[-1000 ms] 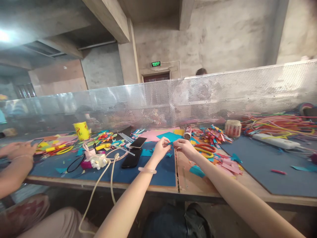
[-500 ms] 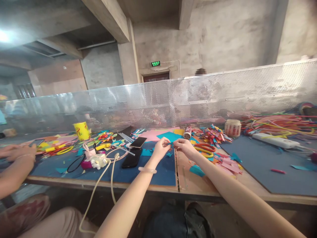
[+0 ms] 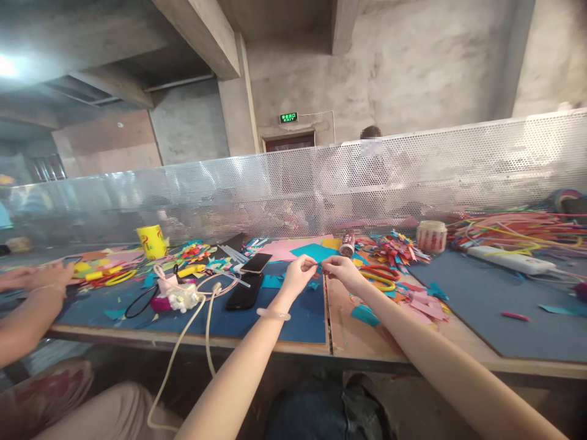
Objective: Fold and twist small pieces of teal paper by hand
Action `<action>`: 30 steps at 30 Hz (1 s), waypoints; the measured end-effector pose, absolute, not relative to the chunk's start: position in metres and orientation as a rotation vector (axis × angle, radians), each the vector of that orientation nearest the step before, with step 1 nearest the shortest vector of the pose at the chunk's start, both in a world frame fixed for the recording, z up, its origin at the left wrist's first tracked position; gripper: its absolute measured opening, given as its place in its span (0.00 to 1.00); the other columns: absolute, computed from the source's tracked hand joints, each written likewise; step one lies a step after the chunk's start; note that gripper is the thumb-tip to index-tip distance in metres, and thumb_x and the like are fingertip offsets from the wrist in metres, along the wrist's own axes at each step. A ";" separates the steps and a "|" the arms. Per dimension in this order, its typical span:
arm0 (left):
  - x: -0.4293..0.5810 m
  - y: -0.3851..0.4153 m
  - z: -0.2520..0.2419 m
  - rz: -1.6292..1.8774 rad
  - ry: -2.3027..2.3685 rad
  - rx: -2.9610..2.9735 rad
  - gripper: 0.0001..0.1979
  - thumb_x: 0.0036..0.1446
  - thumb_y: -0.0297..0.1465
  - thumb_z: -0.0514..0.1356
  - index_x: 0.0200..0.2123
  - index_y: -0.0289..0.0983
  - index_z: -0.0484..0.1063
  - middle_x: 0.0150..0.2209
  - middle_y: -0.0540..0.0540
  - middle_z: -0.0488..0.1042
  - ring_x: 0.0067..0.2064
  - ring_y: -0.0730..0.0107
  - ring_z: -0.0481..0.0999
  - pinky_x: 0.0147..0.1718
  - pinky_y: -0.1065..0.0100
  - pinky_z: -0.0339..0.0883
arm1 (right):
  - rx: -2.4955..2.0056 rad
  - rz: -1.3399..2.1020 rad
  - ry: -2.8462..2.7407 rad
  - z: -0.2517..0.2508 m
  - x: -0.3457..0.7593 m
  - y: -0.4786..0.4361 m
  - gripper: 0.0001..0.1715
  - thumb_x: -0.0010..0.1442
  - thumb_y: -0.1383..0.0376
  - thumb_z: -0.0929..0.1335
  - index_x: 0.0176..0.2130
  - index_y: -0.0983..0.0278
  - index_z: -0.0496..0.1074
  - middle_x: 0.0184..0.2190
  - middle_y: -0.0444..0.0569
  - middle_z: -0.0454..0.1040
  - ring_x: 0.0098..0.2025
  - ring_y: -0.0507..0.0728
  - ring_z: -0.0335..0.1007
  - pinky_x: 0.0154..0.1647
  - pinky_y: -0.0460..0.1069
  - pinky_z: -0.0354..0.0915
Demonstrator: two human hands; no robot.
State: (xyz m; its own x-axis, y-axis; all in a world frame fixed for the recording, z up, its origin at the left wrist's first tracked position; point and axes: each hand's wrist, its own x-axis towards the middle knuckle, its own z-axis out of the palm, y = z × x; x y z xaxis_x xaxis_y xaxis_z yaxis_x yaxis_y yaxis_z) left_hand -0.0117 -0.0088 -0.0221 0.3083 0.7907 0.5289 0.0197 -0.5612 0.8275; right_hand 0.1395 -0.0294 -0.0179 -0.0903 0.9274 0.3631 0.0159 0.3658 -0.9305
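Hands (image 3: 299, 275) pinch a blue scrap (image 3: 320, 267); a wall sign (image 3: 288, 118) reads "EXIT".

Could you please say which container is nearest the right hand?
The dark can, just beyond the right hand; the yellow tub and the jar are farther off.

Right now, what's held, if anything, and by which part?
Seemingly a small blue piece, between the fingers of the left hand and right hand; gripped part too small to tell.
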 end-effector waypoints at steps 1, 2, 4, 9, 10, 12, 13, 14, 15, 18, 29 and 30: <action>-0.012 -0.009 -0.022 1.323 0.726 1.836 0.07 0.47 0.31 0.58 0.29 0.35 0.64 0.25 0.50 0.70 0.25 0.72 0.73 0.27 0.68 0.69 | -0.910 0.970 -1.453 -0.018 0.140 -0.029 0.11 0.45 0.60 0.68 0.24 0.67 0.69 0.20 0.43 0.67 0.24 0.48 0.62 0.26 0.45 0.58; -0.012 -0.009 -0.022 1.325 0.726 1.833 0.07 0.47 0.31 0.58 0.29 0.35 0.64 0.25 0.50 0.70 0.24 0.72 0.73 0.27 0.68 0.69 | -0.910 0.970 -1.456 -0.018 0.140 -0.029 0.11 0.45 0.60 0.68 0.25 0.67 0.69 0.20 0.43 0.67 0.24 0.48 0.62 0.26 0.45 0.58; -0.011 -0.009 -0.022 1.329 0.727 1.826 0.06 0.47 0.31 0.58 0.29 0.35 0.65 0.25 0.51 0.70 0.24 0.72 0.73 0.27 0.69 0.69 | -0.910 0.970 -1.461 -0.018 0.140 -0.029 0.11 0.45 0.61 0.68 0.25 0.67 0.70 0.20 0.43 0.67 0.24 0.48 0.62 0.26 0.45 0.58; -0.011 -0.010 -0.021 1.334 0.751 1.815 0.06 0.47 0.30 0.58 0.29 0.35 0.65 0.24 0.51 0.70 0.24 0.73 0.73 0.26 0.70 0.69 | -0.907 0.969 -1.465 -0.021 0.141 -0.026 0.10 0.44 0.61 0.68 0.26 0.67 0.70 0.21 0.44 0.68 0.25 0.49 0.63 0.26 0.45 0.59; -0.011 -0.010 -0.021 1.335 0.755 1.812 0.06 0.47 0.30 0.58 0.29 0.35 0.65 0.24 0.51 0.70 0.24 0.73 0.73 0.26 0.70 0.69 | -0.904 0.970 -1.468 -0.021 0.142 -0.026 0.10 0.44 0.61 0.68 0.26 0.67 0.71 0.21 0.44 0.68 0.25 0.49 0.63 0.26 0.45 0.59; -0.011 -0.011 -0.020 1.338 0.758 1.813 0.06 0.46 0.30 0.58 0.29 0.34 0.65 0.24 0.51 0.70 0.24 0.73 0.73 0.26 0.69 0.69 | -0.899 0.969 -1.476 -0.022 0.143 -0.025 0.11 0.44 0.61 0.68 0.26 0.67 0.71 0.22 0.45 0.69 0.25 0.49 0.63 0.26 0.45 0.59; -0.011 -0.012 -0.020 1.340 0.760 1.815 0.06 0.46 0.30 0.58 0.29 0.34 0.65 0.25 0.51 0.70 0.24 0.73 0.73 0.26 0.69 0.69 | -0.898 0.969 -1.479 -0.022 0.143 -0.024 0.11 0.44 0.61 0.68 0.26 0.67 0.71 0.22 0.45 0.69 0.25 0.49 0.63 0.26 0.45 0.59; -0.011 -0.012 -0.020 1.341 0.762 1.816 0.06 0.46 0.30 0.58 0.29 0.34 0.65 0.25 0.51 0.70 0.24 0.73 0.73 0.27 0.69 0.69 | -0.900 0.971 -1.481 -0.022 0.143 -0.024 0.11 0.44 0.60 0.69 0.26 0.67 0.71 0.22 0.45 0.69 0.25 0.49 0.63 0.26 0.45 0.59; -0.011 -0.012 -0.020 1.339 0.765 1.818 0.06 0.46 0.30 0.58 0.29 0.34 0.65 0.25 0.50 0.70 0.24 0.73 0.73 0.26 0.69 0.69 | -0.903 0.973 -1.480 -0.022 0.144 -0.024 0.12 0.43 0.60 0.69 0.26 0.67 0.71 0.22 0.45 0.69 0.25 0.49 0.63 0.26 0.45 0.59; -0.011 -0.011 -0.021 1.332 0.771 1.817 0.06 0.46 0.31 0.58 0.29 0.35 0.65 0.24 0.50 0.70 0.24 0.73 0.73 0.26 0.68 0.68 | -0.911 0.973 -1.479 -0.022 0.144 -0.024 0.13 0.42 0.58 0.70 0.25 0.67 0.71 0.21 0.45 0.69 0.24 0.48 0.62 0.25 0.45 0.59; -0.013 -0.020 -0.012 1.344 0.779 1.644 0.08 0.46 0.32 0.60 0.29 0.34 0.66 0.25 0.49 0.70 0.25 0.72 0.73 0.29 0.66 0.68 | -0.800 0.969 -1.537 -0.016 0.144 -0.029 0.18 0.43 0.56 0.70 0.31 0.67 0.72 0.26 0.46 0.71 0.27 0.49 0.63 0.28 0.46 0.58; -0.013 -0.021 -0.011 1.341 0.772 1.615 0.08 0.46 0.32 0.60 0.30 0.34 0.66 0.25 0.49 0.70 0.25 0.72 0.73 0.30 0.66 0.68 | -0.790 0.951 -1.547 -0.016 0.144 -0.029 0.18 0.42 0.56 0.70 0.31 0.67 0.72 0.26 0.46 0.71 0.26 0.49 0.63 0.28 0.46 0.58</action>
State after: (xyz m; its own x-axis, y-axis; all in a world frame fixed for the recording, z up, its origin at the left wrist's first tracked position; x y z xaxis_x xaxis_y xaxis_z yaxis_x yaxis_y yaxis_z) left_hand -0.0134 -0.0209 -0.0107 0.2257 0.8747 0.4289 -0.0688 -0.4248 0.9027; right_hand 0.1436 -0.0290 -0.0158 -0.1756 0.8762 0.4488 -0.0055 0.4550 -0.8905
